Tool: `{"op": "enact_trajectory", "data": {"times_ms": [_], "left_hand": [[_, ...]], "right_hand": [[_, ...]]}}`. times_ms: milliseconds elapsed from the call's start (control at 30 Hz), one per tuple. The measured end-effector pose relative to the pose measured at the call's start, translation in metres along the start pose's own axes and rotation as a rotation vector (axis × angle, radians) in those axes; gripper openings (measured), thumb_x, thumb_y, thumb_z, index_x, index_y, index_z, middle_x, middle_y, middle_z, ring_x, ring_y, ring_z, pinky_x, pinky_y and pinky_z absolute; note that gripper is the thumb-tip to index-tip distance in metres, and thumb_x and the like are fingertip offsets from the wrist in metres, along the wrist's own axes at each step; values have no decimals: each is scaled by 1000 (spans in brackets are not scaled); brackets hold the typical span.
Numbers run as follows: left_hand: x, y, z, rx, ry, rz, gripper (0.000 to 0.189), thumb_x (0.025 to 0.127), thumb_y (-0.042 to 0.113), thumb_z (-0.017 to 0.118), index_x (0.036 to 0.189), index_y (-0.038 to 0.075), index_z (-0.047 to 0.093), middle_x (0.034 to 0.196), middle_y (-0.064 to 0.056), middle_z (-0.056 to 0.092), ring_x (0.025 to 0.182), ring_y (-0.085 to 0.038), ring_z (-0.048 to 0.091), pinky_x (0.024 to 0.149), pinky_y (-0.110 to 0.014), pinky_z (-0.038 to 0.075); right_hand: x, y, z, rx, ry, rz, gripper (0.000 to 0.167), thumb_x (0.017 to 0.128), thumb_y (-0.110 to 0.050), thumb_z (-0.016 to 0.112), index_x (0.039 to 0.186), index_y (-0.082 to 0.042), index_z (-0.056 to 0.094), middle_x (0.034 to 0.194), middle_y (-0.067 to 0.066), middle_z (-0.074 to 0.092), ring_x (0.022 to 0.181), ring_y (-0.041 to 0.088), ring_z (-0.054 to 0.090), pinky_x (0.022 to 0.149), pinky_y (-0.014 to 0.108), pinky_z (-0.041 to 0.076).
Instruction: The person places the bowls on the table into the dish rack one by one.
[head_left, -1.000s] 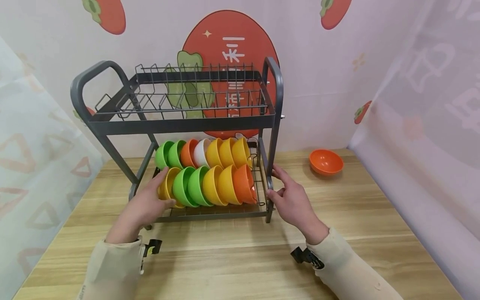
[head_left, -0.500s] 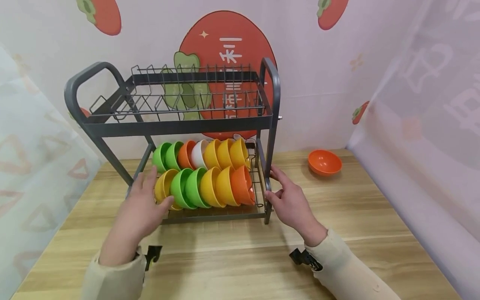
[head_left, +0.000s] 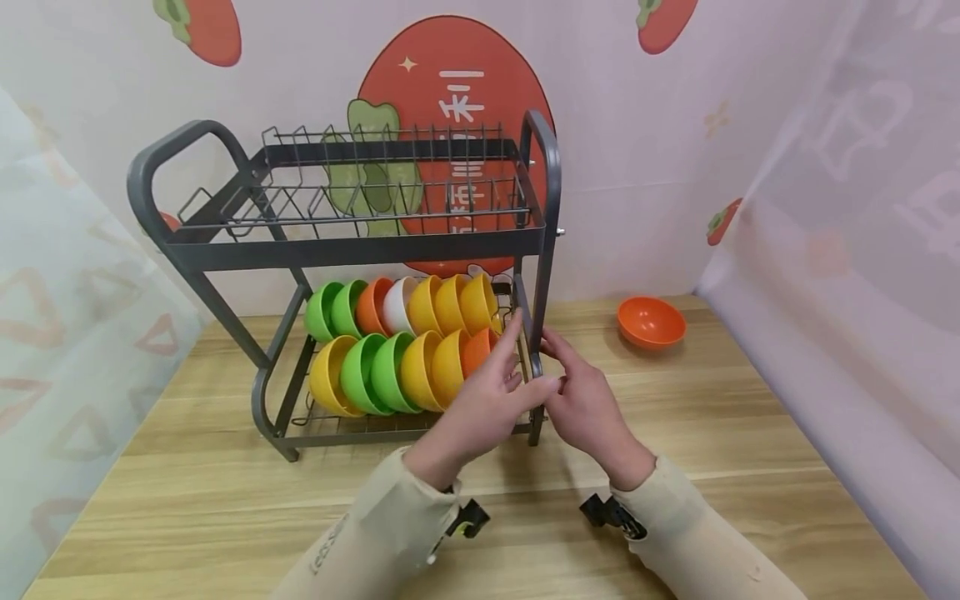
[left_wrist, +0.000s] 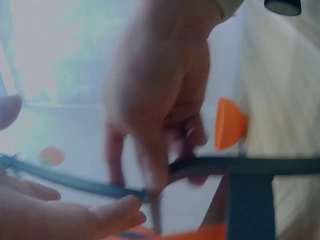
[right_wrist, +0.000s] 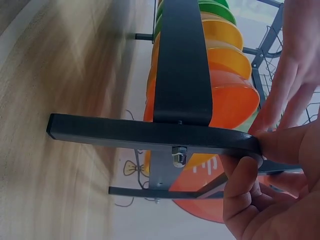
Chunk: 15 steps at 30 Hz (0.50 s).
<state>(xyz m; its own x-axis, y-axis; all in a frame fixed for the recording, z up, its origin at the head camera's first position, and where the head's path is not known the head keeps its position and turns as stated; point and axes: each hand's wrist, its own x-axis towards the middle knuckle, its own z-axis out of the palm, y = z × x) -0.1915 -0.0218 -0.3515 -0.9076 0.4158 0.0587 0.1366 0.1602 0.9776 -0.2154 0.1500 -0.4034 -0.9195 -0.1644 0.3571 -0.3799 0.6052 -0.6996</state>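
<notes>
A dark two-tier dish rack (head_left: 360, 252) stands on the table, its lower tier holding two rows of tilted bowls. At its right side, my right hand (head_left: 588, 408) grips the curved side frame (right_wrist: 200, 137) between thumb and fingers. My left hand (head_left: 480, 412) is in front of the rack's right end, index finger extended and thumb spread toward the right post. It partly hides the orange bowl (head_left: 477, 350) at the front row's end. In the left wrist view, the left thumb (left_wrist: 120, 212) lies by the frame, close to the right hand (left_wrist: 155, 95); contact is unclear.
Another orange bowl (head_left: 651, 322) sits apart on the wooden table (head_left: 720, 433), right of the rack. The upper tier's wire dividers (head_left: 375, 187) hold no dishes. A printed cloth (head_left: 615, 167) hangs behind, with cloth on both sides.
My left hand has left the yellow bowl at the front row's left end and crossed to the rack's right side. The right hand keeps its grip; the rack shifted slightly left in view.
</notes>
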Motion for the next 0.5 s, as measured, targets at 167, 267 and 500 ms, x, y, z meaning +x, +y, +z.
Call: {"op": "enact_trajectory", "data": {"times_ms": [167,267,500], "left_hand": [[17,-9,17,-12,20,-65,87,95,35,66,157,46,7,94,-3,55,67,-20,50,64,-33,43],[22,-14,22,40,57,-89,86,97,27,63,157,47,3,89,-5,54,60,-20,43,58,-32,40],[27,-27,36,102,144,-51,92,97,5,57,156,50,2,164,9,9,144,-16,23,112,-41,30]], "right_hand": [[0,1,-3,-61,-3,-57,70,88,2,66,153,-8,39,136,16,59,58,19,50,52,34,43],[2,3,-9,16,-76,15,70,91,2,63,154,-13,38,141,14,55,58,16,57,55,34,48],[14,42,-64,116,33,236,55,98,-22,64,150,-15,45,142,14,53,103,30,63,74,40,53]]}}
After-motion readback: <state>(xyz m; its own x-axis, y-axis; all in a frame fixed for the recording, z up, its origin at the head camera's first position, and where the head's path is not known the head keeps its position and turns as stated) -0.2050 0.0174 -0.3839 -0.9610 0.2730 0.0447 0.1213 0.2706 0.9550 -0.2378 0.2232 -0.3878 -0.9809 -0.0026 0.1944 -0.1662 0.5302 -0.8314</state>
